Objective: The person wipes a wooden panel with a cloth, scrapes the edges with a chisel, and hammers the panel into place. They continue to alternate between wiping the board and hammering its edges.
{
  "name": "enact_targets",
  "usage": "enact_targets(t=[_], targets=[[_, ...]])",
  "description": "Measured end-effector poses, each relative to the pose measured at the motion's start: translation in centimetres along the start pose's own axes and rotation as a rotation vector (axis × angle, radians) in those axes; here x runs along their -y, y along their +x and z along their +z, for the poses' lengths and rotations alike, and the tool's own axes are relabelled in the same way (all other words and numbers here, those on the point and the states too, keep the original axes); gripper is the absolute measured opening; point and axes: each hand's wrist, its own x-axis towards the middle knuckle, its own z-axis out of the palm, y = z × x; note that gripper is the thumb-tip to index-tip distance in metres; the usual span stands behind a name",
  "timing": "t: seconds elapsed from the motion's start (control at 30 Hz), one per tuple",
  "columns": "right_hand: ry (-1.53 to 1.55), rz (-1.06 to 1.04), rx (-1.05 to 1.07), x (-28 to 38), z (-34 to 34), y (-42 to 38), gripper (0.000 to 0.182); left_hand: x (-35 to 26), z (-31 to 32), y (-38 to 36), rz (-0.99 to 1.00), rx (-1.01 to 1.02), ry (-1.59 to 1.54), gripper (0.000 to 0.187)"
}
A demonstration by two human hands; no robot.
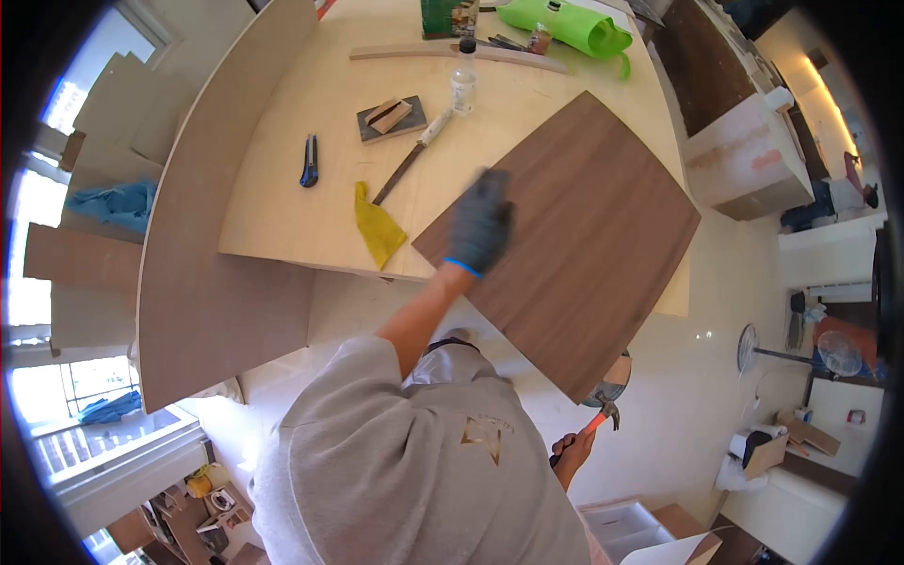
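My left hand (480, 224), in a dark grey glove with a blue cuff, is over the left corner of a brown wood-grain panel (589, 240); its fingers are smeared by motion. Low on the right, my bare right hand (571, 452) is closed around the handle of a claw hammer (603, 417), its metal head pointing up beside the panel's near corner. The panel lies at an angle on the pale worktable (292, 221) and juts over its front edge. Left of the glove are a yellow cloth (379, 226) and a long blade with a taped white handle (411, 160).
A blue utility knife (310, 162), a dark block with wood pieces (391, 119) and a clear bottle (463, 80) stand or lie on the table. Behind are a wood strip (405, 53) and a green roll (570, 25). A tall curved board (188, 226) borders the left.
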Motion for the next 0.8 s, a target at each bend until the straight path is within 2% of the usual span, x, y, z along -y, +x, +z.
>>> enact_targets(t=[0.03, 0.07, 0.1, 0.13, 0.17, 0.2, 0.3, 0.33, 0.43, 0.53, 0.63, 0.67, 0.77, 0.8], targets=[[-0.024, -0.001, -0.015, -0.6, -0.5, -0.9, 0.029, 2.3, -1.3, -0.3, -0.153, -0.031, 0.097, 0.056], [-0.013, 0.017, -0.029, -1.0, -1.0, -1.6, 0.03, 7.0, -1.2, -1.3, -0.206, -0.19, 0.173, 0.061], [-0.004, 0.036, -0.04, -1.5, -1.5, -2.3, 0.031, 9.7, -3.5, -1.6, -0.328, -0.208, 0.336, 0.068], [0.004, 0.05, -0.049, -1.8, -1.8, -2.8, 0.032, 13.6, -4.5, -3.2, -0.368, -0.253, 0.522, 0.074], [0.018, 0.08, -0.084, -1.8, -1.9, -3.1, 0.032, 14.2, -7.0, -3.8, -0.529, -0.136, 0.618, 0.078], [0.028, 0.109, -0.113, -1.7, -1.9, -3.2, 0.033, 15.3, -8.4, -4.7, -0.595, -0.06, 0.697, 0.067], [0.022, 0.18, -0.15, -2.3, -2.9, -2.8, 0.034, 19.7, -10.2, -7.0, -0.578, -0.086, 0.509, 0.053], [0.036, 0.176, -0.161, -2.5, -3.1, -2.6, 0.034, 22.1, -9.2, -7.0, -0.48, -0.468, 0.295, 0.043], [0.041, 0.15, -0.142, -2.9, -4.1, -1.4, 0.034, 23.0, -14.3, -1.9, -0.616, -0.682, 0.064, 0.043], [0.022, 0.096, -0.113, -2.5, -3.7, -0.5, 0.034, 26.0, -17.3, 4.1, -0.906, -0.311, 0.45, 0.049], [0.015, 0.067, -0.118, -1.1, -2.2, -1.2, 0.032, 26.3, -18.8, 5.6, -0.869, 0.077, 0.676, 0.052], [0.031, 0.025, -0.101, -1.1, -2.1, -1.4, 0.028, 29.1, -19.2, 6.0, -0.868, 0.131, 0.56, 0.049], [0.044, 0.02, -0.13, -0.6, -0.9, -3.3, 0.026, 28.3, -19.8, 5.9, -0.868, 0.18, 0.432, 0.045], [0.047, 0.008, -0.115, -1.3, -0.8, -3.3, 0.026, 27.4, -18.9, 5.5, -0.723, 0.144, 0.434, 0.045]])
